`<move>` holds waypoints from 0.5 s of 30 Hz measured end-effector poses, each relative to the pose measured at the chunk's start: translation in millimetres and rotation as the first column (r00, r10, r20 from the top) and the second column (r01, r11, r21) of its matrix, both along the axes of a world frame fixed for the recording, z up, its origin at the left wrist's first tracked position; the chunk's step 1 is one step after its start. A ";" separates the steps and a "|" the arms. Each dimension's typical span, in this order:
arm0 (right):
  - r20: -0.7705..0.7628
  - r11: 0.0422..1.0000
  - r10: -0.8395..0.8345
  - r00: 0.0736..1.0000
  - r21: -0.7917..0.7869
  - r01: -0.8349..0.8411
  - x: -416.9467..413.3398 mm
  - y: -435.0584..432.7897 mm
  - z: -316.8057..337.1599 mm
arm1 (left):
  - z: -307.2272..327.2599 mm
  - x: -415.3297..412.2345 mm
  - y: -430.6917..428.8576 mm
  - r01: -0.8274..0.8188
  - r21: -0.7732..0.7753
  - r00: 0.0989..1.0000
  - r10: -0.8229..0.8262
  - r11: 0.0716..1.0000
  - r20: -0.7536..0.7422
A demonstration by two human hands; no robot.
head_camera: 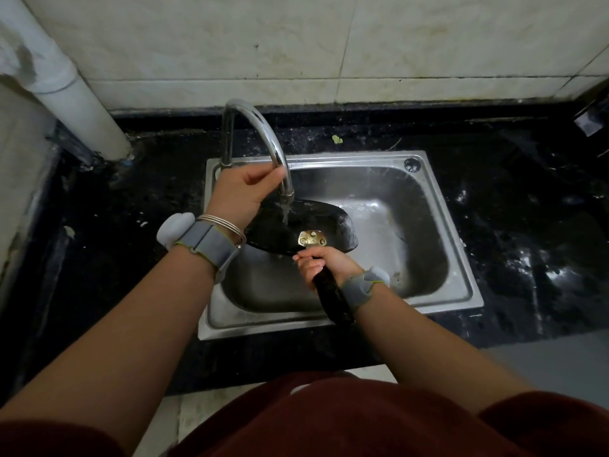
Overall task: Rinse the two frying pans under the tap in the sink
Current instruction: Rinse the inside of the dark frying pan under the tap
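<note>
A person in a dark red garment [329,420] stands at a kitchen sink, both bare forearms reaching forward. Each wrist carries a grey strap with a white unit, the right wristband [362,286] and the left wristband [201,242], and thin silver bangles [224,224] sit just above the left strap.

The right hand [324,267] grips the long black handle [333,298] of a black frying pan [316,222], its fingers [304,260] wrapped tight around the top of the handle, just below the brass riveted plate [312,239] that joins handle to pan. The pan is tilted and held over the basin of the rectangular stainless-steel sink [257,326], toward its left side, directly under the spout. A thin stream of water [285,211] falls from the spout into the pan.

The left hand [242,192] is raised to the curved chrome tap [263,127], with fingers curled in against the downward bend of the spout, holding it.

The sink is set into a black speckled stone tabletop [527,225], wet and glinting on the right. A small green scrap [336,139] lies on the tabletop behind the sink. At the far left a white plastic pipe [75,94] rises from the tabletop corner, and pale, stained wall tiles [362,44] close the scene behind. Only one pan is in view.
</note>
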State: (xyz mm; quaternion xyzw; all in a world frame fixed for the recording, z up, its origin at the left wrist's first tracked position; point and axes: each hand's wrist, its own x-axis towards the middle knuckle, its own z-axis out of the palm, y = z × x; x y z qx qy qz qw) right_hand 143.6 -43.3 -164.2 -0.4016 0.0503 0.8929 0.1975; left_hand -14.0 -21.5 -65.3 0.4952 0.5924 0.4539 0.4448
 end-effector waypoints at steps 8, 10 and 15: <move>0.104 0.998 0.039 0.994 -0.050 -0.034 -6.3 -1.6 -5.9 | -5.5 -2.8 7.2 0.065 0.019 0.985 -0.062 0.998 -0.159; 0.135 0.997 0.057 0.989 -0.057 -0.050 -6.3 -2.1 -5.4 | -5.3 -2.0 7.3 0.101 0.023 0.974 -0.094 0.995 -0.204; 0.226 0.993 0.121 0.967 -0.032 -0.117 3.6 -5.0 -8.3 | -5.4 -3.5 4.3 0.114 0.011 0.963 -0.108 0.993 -0.247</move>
